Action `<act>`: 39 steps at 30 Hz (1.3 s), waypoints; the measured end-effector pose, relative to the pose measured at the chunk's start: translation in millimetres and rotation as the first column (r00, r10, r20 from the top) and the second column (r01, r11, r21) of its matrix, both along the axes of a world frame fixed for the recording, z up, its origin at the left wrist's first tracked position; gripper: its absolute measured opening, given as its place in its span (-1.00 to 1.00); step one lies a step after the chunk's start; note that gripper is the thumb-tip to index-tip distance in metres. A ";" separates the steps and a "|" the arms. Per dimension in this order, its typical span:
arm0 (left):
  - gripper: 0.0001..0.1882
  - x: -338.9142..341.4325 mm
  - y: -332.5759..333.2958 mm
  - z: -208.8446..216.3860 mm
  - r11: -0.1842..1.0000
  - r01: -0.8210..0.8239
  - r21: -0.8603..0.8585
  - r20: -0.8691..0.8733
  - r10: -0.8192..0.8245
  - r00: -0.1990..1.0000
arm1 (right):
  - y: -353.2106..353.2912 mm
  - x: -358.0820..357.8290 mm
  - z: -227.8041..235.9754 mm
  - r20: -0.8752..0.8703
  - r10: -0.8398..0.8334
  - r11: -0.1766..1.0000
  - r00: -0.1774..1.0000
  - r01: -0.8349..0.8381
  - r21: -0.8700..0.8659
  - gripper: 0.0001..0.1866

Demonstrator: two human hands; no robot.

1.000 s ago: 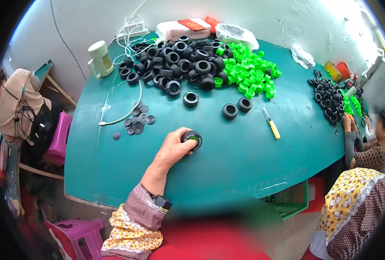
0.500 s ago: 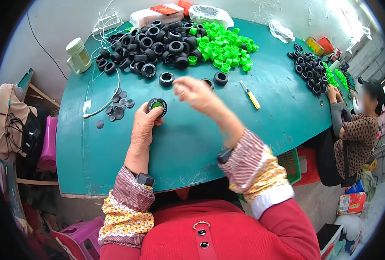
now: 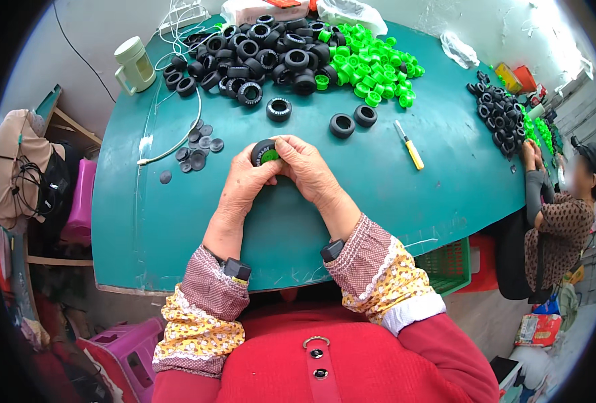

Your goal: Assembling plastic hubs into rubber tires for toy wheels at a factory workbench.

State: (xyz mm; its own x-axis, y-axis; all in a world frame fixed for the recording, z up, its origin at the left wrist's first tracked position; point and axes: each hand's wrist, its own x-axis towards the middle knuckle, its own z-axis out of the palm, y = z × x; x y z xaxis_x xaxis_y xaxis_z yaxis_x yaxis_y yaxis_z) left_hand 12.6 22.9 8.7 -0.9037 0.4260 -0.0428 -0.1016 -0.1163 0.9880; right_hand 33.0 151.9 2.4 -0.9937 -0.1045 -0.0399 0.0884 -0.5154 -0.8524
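Hands: left hand (image 3: 244,185) + right hand (image 3: 308,168) now both clamped on black tyre w/ green hub (image 3: 265,153), frame centre over bench (image 3: 177,221); right came in since 1 s ago — two-handed pressing stage, prob.

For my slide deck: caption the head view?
Both hands hold a black tyre with green hub over a teal table.

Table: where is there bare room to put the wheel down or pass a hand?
Bare green table lies left of the left hand, below the grey discs. More lies right of the right hand, below the screwdriver. The far edge is crowded with black tyres and green hubs. The wheel sits in both hands.
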 end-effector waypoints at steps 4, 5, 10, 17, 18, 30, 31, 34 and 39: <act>-0.84 -0.8 1.1 1.5 0.999 -0.010 -0.053 -0.041 0.007 0.999 | 0.1 -1.0 -3.0 0.004 0.020 1.000 1.000 -0.020 -0.017 -0.70; -0.84 1.4 0.5 3.1 0.998 0.000 -0.070 -0.039 -0.003 0.999 | 1.0 -0.1 -3.9 -0.026 0.051 0.999 0.998 -0.050 0.016 -0.69; -0.82 2.8 1.7 0.8 0.994 0.099 -0.047 0.016 -0.099 0.995 | 3.9 0.4 -7.7 -0.040 0.076 0.997 0.996 -0.076 0.015 -0.66; -0.83 6.4 6.1 5.1 0.993 0.088 -0.081 -0.061 -0.093 0.994 | -2.5 4.9 -1.0 0.019 -0.040 0.996 0.999 0.042 -0.082 -0.72; -0.83 7.4 6.7 8.6 0.989 0.084 -0.123 -0.078 -0.094 0.992 | -2.8 5.1 -0.2 0.017 -0.029 0.997 0.999 0.031 -0.072 -0.72; -0.80 1.2 1.7 1.7 0.990 -0.141 0.023 -0.010 0.141 0.990 | -10.0 -0.9 -8.5 0.027 -0.229 0.973 0.973 0.230 -0.011 -0.72; -0.80 1.3 3.7 0.1 0.989 -0.144 0.026 -0.008 0.144 0.990 | -8.6 -0.9 -9.7 0.028 -0.227 0.974 0.974 0.227 -0.007 -0.72; -0.77 2.2 7.6 -2.6 0.978 -0.179 0.111 -0.005 0.181 0.984 | -3.3 0.0 -10.0 0.004 -0.134 0.989 0.991 0.134 -0.056 -0.74; -0.77 1.1 3.8 1.2 0.999 0.042 0.027 -0.030 -0.041 0.999 | -2.8 4.1 7.4 -0.089 0.022 0.998 0.996 -0.028 -0.064 -0.70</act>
